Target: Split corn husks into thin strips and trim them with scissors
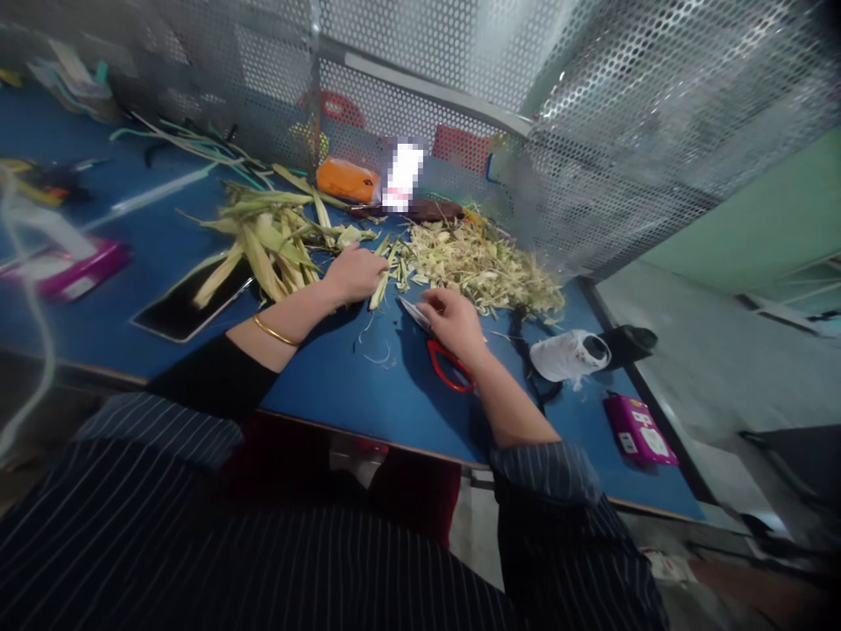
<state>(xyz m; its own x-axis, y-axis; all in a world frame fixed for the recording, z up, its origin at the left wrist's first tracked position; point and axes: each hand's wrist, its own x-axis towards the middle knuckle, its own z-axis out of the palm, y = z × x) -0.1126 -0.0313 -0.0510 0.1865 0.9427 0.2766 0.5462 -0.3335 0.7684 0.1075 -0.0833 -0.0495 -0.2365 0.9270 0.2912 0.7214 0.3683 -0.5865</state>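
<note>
My left hand (358,273) is closed, its fingertips around narrow strips of pale green corn husk (381,291). Beside its wrist lies a heap of long dried corn husks (272,237). My right hand (455,322) is curled over the middle of a pair of scissors (453,368). The metal blades point up and left toward the strips, and the red handle loops show below the palm; the fingers hide the pivot. Beyond the right hand spreads a pile of shredded husk (486,258). Thin white thread (378,358) lies between my forearms.
The blue table (368,407) backs onto a perforated metal screen (420,96). To the right sit a white thread spool (561,355), a dark spool (629,343) and a pink packet (639,429). An orange packet (345,180) and a lit screen (404,173) stand behind; a black flat panel (177,311) lies left.
</note>
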